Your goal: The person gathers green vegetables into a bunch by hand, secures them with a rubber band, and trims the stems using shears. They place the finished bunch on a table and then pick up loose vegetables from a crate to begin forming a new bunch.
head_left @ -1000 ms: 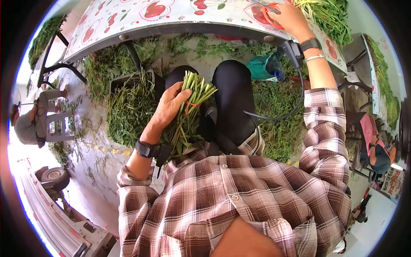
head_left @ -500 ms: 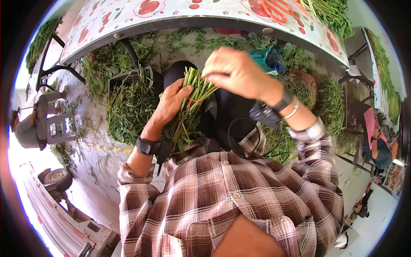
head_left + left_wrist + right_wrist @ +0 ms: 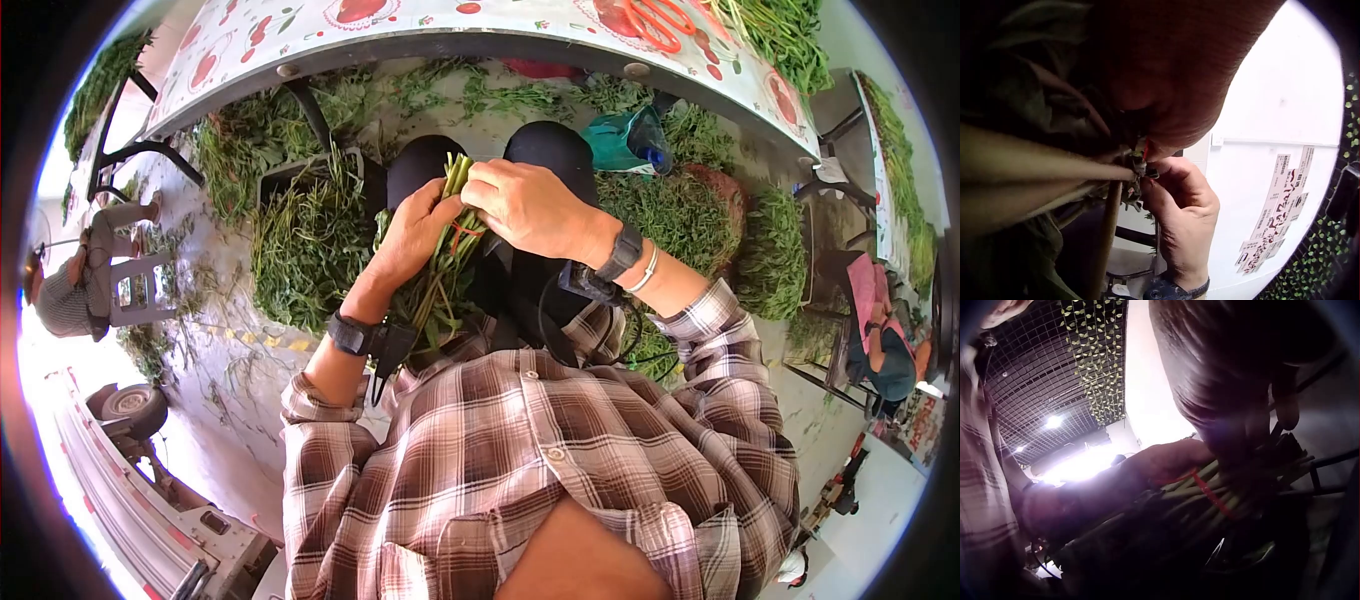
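Note:
In the head view, my left hand (image 3: 415,235) grips a bunch of leafy greens (image 3: 440,275) over the lap, its cut stem ends pointing away from me. A thin red tie (image 3: 464,231) circles the stems just below the thumb; in the right wrist view the tie (image 3: 1210,495) crosses them. My right hand (image 3: 540,210) has come up against the bunch from the other side. Its fingertips pinch stems near the cut ends, above the tie. The left wrist view has the right hand's thumb and finger (image 3: 1179,206) meeting at the stem tips.
Red scissor-like loops (image 3: 660,22) lie on the cherry-print table (image 3: 450,18) ahead, beside more greens (image 3: 775,40). A crate heaped with greens (image 3: 310,240) stands at left. Greens (image 3: 680,220) cover the floor at right, near a teal bag (image 3: 615,140). Other people sit at both sides.
My right hand has let go of the red loops on the table and come back to the stems. The left hand keeps its grip on the bunch over the lap.

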`<action>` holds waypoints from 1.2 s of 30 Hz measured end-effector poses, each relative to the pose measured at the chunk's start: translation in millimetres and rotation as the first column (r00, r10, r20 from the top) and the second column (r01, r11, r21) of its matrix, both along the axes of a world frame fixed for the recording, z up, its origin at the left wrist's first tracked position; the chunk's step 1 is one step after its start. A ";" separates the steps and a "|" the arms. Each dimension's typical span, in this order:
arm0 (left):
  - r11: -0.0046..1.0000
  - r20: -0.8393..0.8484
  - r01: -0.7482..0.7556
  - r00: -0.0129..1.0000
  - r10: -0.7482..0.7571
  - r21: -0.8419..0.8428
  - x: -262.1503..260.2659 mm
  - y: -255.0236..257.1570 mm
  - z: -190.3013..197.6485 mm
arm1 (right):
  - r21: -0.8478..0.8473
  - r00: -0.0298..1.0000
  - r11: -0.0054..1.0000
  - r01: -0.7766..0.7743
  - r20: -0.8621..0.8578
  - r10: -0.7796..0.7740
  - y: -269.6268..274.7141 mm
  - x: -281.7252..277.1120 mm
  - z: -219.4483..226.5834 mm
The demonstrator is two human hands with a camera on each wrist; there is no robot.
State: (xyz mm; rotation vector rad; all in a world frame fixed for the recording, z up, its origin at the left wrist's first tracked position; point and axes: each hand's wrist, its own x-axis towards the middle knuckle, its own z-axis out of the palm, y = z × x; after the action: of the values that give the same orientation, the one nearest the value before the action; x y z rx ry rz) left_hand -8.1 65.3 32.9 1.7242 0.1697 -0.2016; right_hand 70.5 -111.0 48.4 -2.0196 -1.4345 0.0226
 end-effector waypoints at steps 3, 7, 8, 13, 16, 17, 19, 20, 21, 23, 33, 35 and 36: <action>1.000 -0.001 0.018 1.000 -0.018 0.023 0.8 -2.3 6.2 | 0.000 0.999 1.000 -0.011 -0.048 0.011 -4.1 -0.3 6.4; 0.999 -0.036 0.020 0.999 -0.018 0.033 1.7 -3.9 7.7 | 0.049 0.993 0.999 0.013 -0.120 -0.007 -5.9 5.7 4.0; 0.999 -0.045 0.032 0.999 -0.031 0.018 2.2 -3.8 7.6 | 0.038 0.989 0.999 0.021 -0.148 -0.015 -6.3 7.6 4.1; 0.998 -0.063 0.049 0.997 -0.047 0.031 1.5 -4.2 10.5 | 0.076 0.943 0.995 0.072 -0.331 -0.043 -10.2 11.4 3.6; 0.995 -0.031 0.072 0.997 -0.070 0.067 1.9 -1.9 8.4 | 0.085 0.908 0.993 0.087 -0.417 -0.043 -12.9 14.5 3.1; 0.995 -0.042 0.084 0.996 -0.081 0.052 2.1 -1.8 9.0 | 0.078 0.912 0.993 0.084 -0.408 -0.045 -13.7 15.2 2.8; 0.991 -0.072 0.124 0.990 -0.120 0.057 2.2 -2.5 12.5 | 0.100 0.909 0.990 0.098 -0.414 -0.048 -15.5 17.9 1.0; 0.985 -0.101 0.162 0.983 -0.156 0.060 2.4 -2.8 13.7 | 0.122 0.907 0.987 0.109 -0.419 -0.049 -16.3 18.6 0.3; 0.985 -0.102 0.163 0.983 -0.156 0.060 2.5 -3.3 13.2 | 0.122 0.907 0.986 0.110 -0.419 -0.049 -17.0 18.5 -0.1; 0.974 -0.057 0.207 0.978 -0.203 0.094 2.1 -4.3 11.7 | 0.117 0.900 0.986 0.119 -0.431 -0.058 -17.6 17.5 -0.5; 0.987 -0.052 0.140 0.989 -0.136 0.083 -1.9 6.2 9.0 | 0.225 0.991 0.969 0.103 -0.107 -0.081 -18.8 -10.6 -0.4; 0.990 -0.023 0.092 0.996 -0.090 0.111 -2.8 6.4 8.1 | 0.232 0.992 0.967 0.104 -0.095 -0.084 -21.8 -9.6 -3.3; 0.990 -0.009 0.069 0.998 -0.069 0.125 -3.6 6.7 7.2 | 0.238 0.993 0.966 0.104 -0.083 -0.086 -23.4 -9.7 -5.2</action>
State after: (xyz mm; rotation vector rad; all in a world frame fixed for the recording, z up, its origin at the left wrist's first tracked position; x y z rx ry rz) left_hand -11.8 72.0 40.1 1.8557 0.1286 -0.2509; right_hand 60.8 -134.4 43.2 -1.8646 -1.2303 -0.1147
